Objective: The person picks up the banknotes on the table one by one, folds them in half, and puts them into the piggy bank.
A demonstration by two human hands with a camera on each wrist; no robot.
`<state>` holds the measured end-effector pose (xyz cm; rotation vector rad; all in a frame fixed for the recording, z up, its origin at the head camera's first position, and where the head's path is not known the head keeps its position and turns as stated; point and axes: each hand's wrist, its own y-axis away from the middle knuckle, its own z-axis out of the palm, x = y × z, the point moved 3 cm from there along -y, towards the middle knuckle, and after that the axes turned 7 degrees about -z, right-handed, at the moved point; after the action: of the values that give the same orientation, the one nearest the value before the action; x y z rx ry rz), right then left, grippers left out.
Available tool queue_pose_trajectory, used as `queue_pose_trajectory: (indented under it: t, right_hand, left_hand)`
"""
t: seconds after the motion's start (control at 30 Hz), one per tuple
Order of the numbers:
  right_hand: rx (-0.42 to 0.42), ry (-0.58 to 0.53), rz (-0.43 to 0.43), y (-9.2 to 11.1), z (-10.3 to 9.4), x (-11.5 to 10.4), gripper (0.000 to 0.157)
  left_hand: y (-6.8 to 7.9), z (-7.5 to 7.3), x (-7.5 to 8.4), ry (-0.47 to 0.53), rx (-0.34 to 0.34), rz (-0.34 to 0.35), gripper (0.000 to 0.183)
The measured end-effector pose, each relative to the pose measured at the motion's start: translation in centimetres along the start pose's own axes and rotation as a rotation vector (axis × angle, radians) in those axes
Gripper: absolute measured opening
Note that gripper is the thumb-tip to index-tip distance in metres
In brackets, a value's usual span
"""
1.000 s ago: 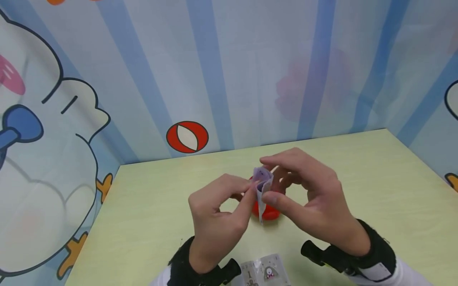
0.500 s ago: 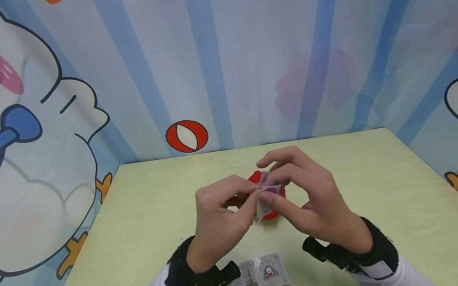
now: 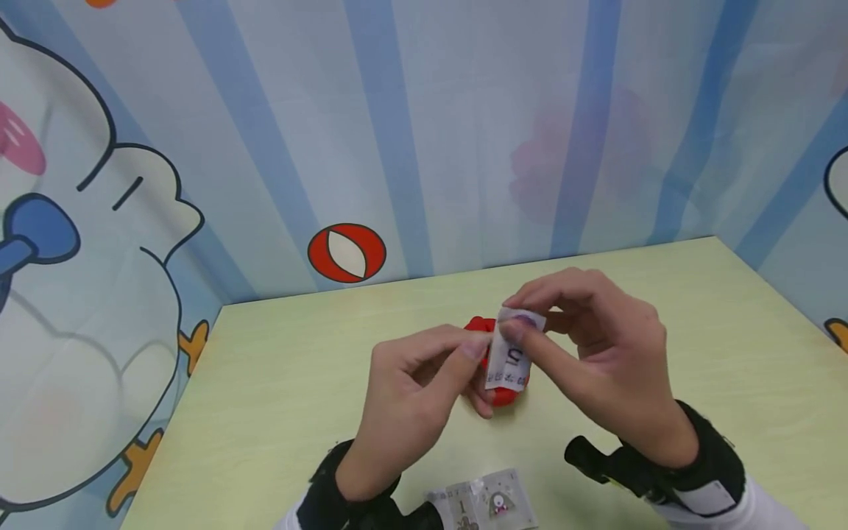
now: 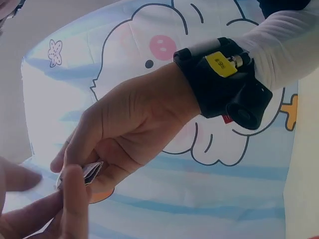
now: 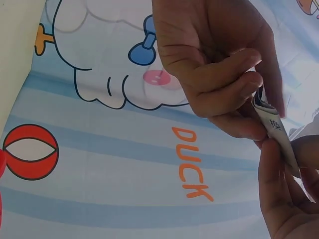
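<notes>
A small folded paper note point(image 3: 513, 357), pale with purple print and dark characters, is held up between both hands. My right hand point(image 3: 603, 353) pinches its upper part, with the thumb across the printed face. At the note's left edge are the thumb and index finger of my left hand point(image 3: 411, 405); its lower fingers reach partly behind the note. Both wrist views show the narrow folded note point(image 4: 92, 172) from the side, and its layers are visible at the end of the note point(image 5: 273, 122). A red object point(image 3: 506, 396) lies on the table behind, mostly hidden by note and fingers.
An open, creased printed paper point(image 3: 486, 504) with a figure 1 and a triangular drawing lies near the front of the pale table point(image 3: 278, 368). A cartoon-printed backdrop point(image 3: 450, 147) stands behind and beside the table. Both wrists wear black camera bands.
The note has turned from edge-on so its printed face shows. My right hand has shifted slightly right and its thumb now lies across the note; my left fingers have moved to its left edge.
</notes>
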<state>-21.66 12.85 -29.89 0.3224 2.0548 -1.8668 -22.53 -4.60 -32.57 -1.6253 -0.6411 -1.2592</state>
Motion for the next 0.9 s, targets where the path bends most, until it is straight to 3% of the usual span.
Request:
queue_pose_trajectory:
  t: [0.13, 0.23, 0.33, 0.5, 0.7, 0.9]
  right_hand:
    - [-0.005, 0.008, 0.004, 0.11, -0.14, 0.05, 0.031]
    - [-0.057, -0.036, 0.057, 0.19, -0.46, 0.06, 0.027]
    - [-0.126, -0.112, 0.164, 0.32, -0.77, 0.06, 0.030]
    - [-0.178, -0.157, 0.303, 0.83, -0.61, 0.20, 0.045]
    - [-0.111, -0.066, 0.232, 0.78, -0.03, 0.42, 0.037]
    - [-0.039, 0.039, 0.169, 0.33, -0.01, 0.71, 0.025]
  left_hand:
    - [-0.10, -0.02, 0.21, -0.103, 0.071, 0.030, 0.015]
    - [-0.22, -0.24, 0.12, -0.113, 0.111, 0.012, 0.014]
    - [-0.27, -0.50, 0.03, -0.073, 0.106, -0.008, 0.014]
    - [-0.32, -0.35, 0.05, -0.061, 0.072, 0.079, 0.012]
    - [-0.17, 0.01, -0.08, -0.174, 0.097, 0.190, 0.011]
    - [-0.27, -0.03, -0.34, -0.149, 0.053, 0.115, 0.016]
